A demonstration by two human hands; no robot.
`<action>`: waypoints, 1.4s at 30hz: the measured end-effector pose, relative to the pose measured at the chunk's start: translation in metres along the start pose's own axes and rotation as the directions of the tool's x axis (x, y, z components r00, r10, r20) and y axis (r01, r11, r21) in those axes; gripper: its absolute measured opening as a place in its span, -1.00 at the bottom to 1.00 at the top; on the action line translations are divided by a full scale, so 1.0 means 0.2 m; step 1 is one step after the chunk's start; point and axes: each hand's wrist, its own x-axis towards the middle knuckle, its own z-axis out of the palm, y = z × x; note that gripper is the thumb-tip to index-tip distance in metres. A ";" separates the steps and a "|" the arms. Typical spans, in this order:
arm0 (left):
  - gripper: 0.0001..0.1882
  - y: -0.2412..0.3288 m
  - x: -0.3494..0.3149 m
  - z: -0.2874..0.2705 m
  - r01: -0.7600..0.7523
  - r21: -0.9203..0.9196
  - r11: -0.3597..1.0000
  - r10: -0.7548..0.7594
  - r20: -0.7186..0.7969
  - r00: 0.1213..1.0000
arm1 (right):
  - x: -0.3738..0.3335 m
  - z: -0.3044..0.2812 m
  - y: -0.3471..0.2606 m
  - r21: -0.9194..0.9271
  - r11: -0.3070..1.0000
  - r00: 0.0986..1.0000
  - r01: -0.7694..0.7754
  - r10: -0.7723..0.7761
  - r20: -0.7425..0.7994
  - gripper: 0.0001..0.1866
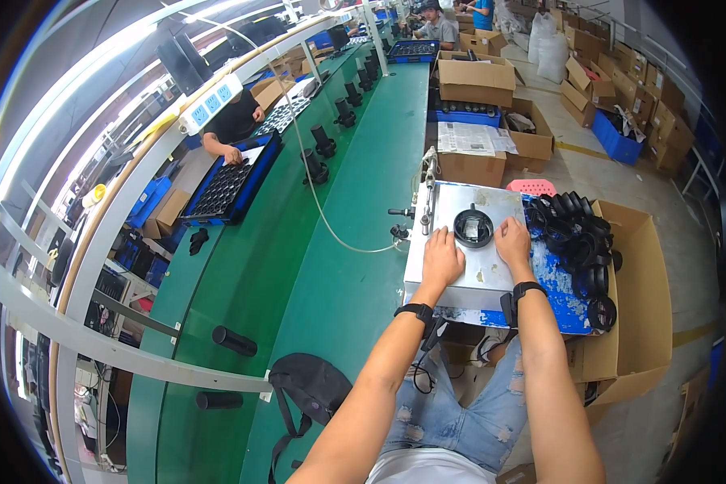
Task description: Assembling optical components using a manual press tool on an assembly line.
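A round black ring-shaped part [473, 227] with a pale, shiny centre lies on the flat top of a silver metal box [484, 275]. My left hand [443, 256] rests on the metal to the left of the ring, fingers stretched forward and holding nothing that I can see. Just right of the ring is my right hand [512, 240], its fingers curled together close to the rim. Whether anything small is between those fingers is hidden. A lever fixture [429, 189] with black knobs stands along the box's left edge.
Black round parts [577, 234] pile up right of the box, beside an open carton [641, 298]. A green bench [363, 194] runs along the left, bearing a black backpack [310, 387] and black cylinders [234, 340]. Across it, a person's hand [232, 155] reaches over a parts tray [224, 190].
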 end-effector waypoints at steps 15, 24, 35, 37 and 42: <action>-0.54 -0.01 0.00 0.00 0.018 0.005 1.000 -0.019 0.062 0.998 | -0.01 -0.01 -0.01 0.000 1.000 1.000 -0.007 0.007 0.010 -0.88; -0.55 0.00 0.00 0.00 0.015 0.006 1.000 -0.015 0.064 0.998 | -0.01 0.01 0.01 -0.015 0.999 0.997 0.034 -0.034 -0.064 -0.88; -0.57 0.00 0.00 0.00 0.003 0.006 1.000 -0.003 0.018 1.000 | -0.01 -0.02 -0.01 0.008 1.000 0.999 -0.024 0.024 0.021 -0.88; -0.56 -0.01 0.00 0.00 -0.004 0.015 1.000 0.003 0.020 1.000 | -0.01 -0.01 -0.02 0.013 1.000 0.999 -0.024 0.024 0.027 -0.87; -0.55 -0.01 0.00 0.00 0.004 0.015 1.000 -0.005 0.027 1.000 | 0.01 0.00 -0.02 0.026 0.999 0.999 -0.033 0.033 0.033 -0.87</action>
